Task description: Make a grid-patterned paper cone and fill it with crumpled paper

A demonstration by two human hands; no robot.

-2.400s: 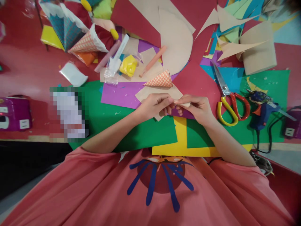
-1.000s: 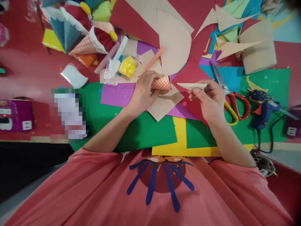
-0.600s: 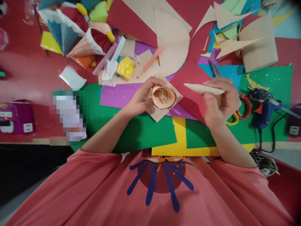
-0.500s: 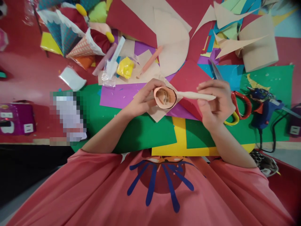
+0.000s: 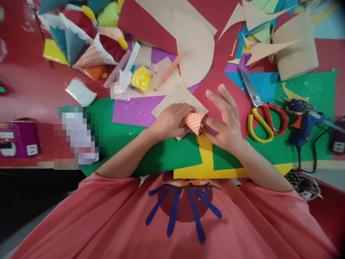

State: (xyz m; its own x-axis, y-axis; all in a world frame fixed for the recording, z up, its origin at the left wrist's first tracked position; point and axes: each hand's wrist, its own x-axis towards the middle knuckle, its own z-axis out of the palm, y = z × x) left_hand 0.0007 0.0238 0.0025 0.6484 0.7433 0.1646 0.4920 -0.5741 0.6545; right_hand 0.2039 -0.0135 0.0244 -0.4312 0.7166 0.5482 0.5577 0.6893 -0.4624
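Observation:
My left hand [image 5: 171, 120] wraps round a small orange-and-white checked paper cone [image 5: 193, 121], its open mouth turned to the right. Fingers of my right hand [image 5: 225, 124] reach to that mouth, one seemingly inside it, while two others stretch upward, spread apart. What lies inside the cone is hidden. Under the left hand is a beige paper piece [image 5: 185, 96] with a zigzag edge. To the right of my right hand lie scissors [image 5: 257, 102] with one yellow and one red handle.
A blue glue gun [image 5: 306, 126] with a cord lies at the right. Larger checked cones [image 5: 90, 54] stand at the upper left, near a yellow packet [image 5: 141, 78] and a marker [image 5: 132, 57]. Coloured sheets and beige offcuts [image 5: 196, 46] cover the back. A blurred phone [image 5: 79, 136] lies left.
The cone's mouth has turned from facing up to facing right. The rolled beige paper strip in my right hand is out of sight, and that hand has moved left to the cone, uncovering the scissors.

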